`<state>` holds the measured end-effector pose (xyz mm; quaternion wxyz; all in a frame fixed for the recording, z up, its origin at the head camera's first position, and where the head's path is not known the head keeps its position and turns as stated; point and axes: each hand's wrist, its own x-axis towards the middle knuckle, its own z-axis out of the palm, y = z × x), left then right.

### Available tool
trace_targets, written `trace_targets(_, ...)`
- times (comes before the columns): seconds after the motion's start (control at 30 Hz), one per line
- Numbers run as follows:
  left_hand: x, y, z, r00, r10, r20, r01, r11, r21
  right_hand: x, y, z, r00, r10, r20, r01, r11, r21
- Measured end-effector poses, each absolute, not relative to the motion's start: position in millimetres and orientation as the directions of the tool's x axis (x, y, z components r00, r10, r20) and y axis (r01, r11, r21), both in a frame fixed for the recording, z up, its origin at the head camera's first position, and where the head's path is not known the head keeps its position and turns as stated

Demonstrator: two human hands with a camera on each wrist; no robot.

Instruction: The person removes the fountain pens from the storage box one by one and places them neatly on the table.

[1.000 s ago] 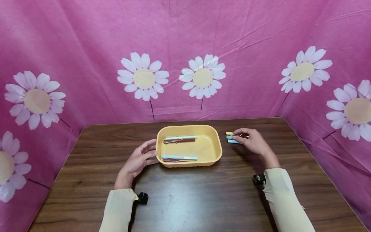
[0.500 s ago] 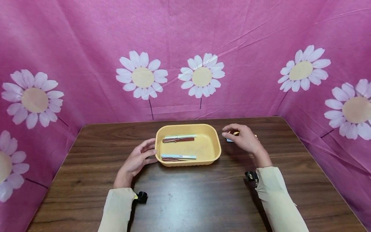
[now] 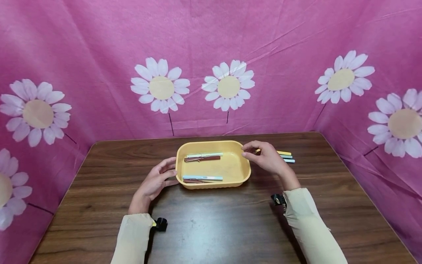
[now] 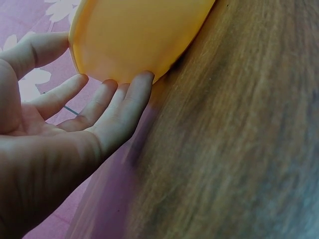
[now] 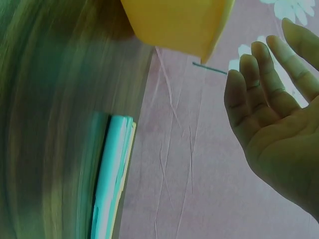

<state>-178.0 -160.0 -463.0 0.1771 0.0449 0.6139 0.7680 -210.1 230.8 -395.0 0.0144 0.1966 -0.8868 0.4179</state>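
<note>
My left hand [image 3: 159, 179] rests its fingertips and thumb against the outside of the left end of a yellow plastic box [image 3: 215, 183], as the left wrist view also shows. Inside lie a pale green pen [image 3: 214, 154] and a dark red pen [image 3: 211, 158] at the back, with a light blue pen [image 3: 204, 178] and another dark red pen [image 3: 194, 181] along the front. My right hand [image 3: 267, 157], its fingers loosely extended, holds nothing; in the head view its fingertips are right at the box's right rim. A yellow pen [image 3: 284, 153], a grey-green pen [image 3: 287, 157] and a pale blue pen [image 3: 290, 160] lie partly hidden behind it.
Everything stands on a brown wood-grain table [image 3: 211, 227], its far edge just behind the box. A pink cloth [image 3: 280, 29] printed with white daisies hangs around the back and sides. Each wrist carries a small black camera [image 3: 160, 224] near the pale sleeve.
My right hand has moved left from over the loose pens to the box's right rim, its fingers spreading a little. Those pens stay on the table. My left hand remains at the box.
</note>
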Motion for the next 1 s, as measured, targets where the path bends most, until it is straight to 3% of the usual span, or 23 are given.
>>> trace_targets(1.0,-178.2,-159.9,-461.0,-0.936,0.315,-0.159,-0.220,-0.170,0.960,-208.2,173.5,-409.8,-0.870,-0.466,0.159,-0.383,0.438,-0.814)
